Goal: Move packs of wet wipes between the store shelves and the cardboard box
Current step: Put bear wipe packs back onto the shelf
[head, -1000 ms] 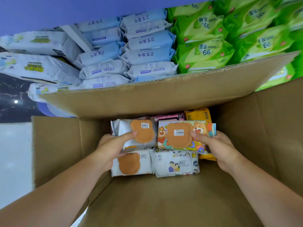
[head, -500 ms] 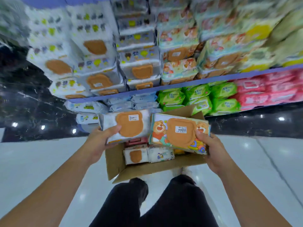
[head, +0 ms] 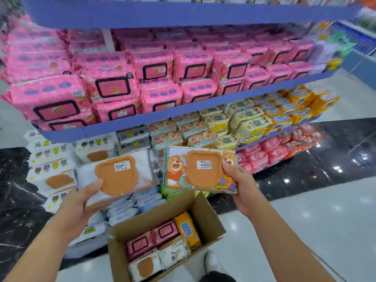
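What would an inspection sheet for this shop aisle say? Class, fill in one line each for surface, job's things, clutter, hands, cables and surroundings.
Surface: glossy pale floor, dark marbled strip beneath the shelves.
Job's things: open cardboard box on the floor, several packs inside; white pack and bear-print pack held clear of it.
Clutter: nothing seen.
Hands: left hand grips the white pack; right hand grips the bear-print pack.
Cables: nothing seen.
Surroundings: blue shelves stacked with pink, white, yellow and orange stock.

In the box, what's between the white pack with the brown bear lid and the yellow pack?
Head view: a white pack printed with cartoon figures lies between the brown-lidded pack and the yellow pack.
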